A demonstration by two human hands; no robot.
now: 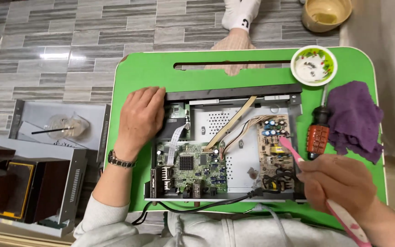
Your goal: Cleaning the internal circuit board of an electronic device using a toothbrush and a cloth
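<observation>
Item one, nearest: our right hand (344,183), low at the right edge of the view, wrist bent inward, its grip clamped on a pink toothbrush (322,190). The handle runs down past the palm and is cut off by the bottom of the frame; the head reaches up and left onto the tan power board (274,151). Whether the bristles press the board we cannot tell.

Item two: our left hand (139,120), palm down, fingers together and lying flat over the left end of the opened electronics chassis (234,160), a wristwatch (120,160) on the wrist. It grasps nothing; the chassis corner beneath it is hidden.

Item three: the chassis itself, lid off, lying across the green desk (147,68). Inside, a green main board (193,167) at left, a white ribbon cable (173,142), a beige flat cable (232,121) running diagonally. A black power cord (197,208) leaves the near edge.

Item four, right of the chassis: a screwdriver with red-and-black handle (317,135), just beside a crumpled purple cloth (354,120).

Item five, farther: a small white bowl with green rim (314,65), its small contents too tiny to make out.

Item six, farthest: a socked foot (239,16) on the tiled floor, and a tan bowl (326,13) cut off by the top edge.
</observation>
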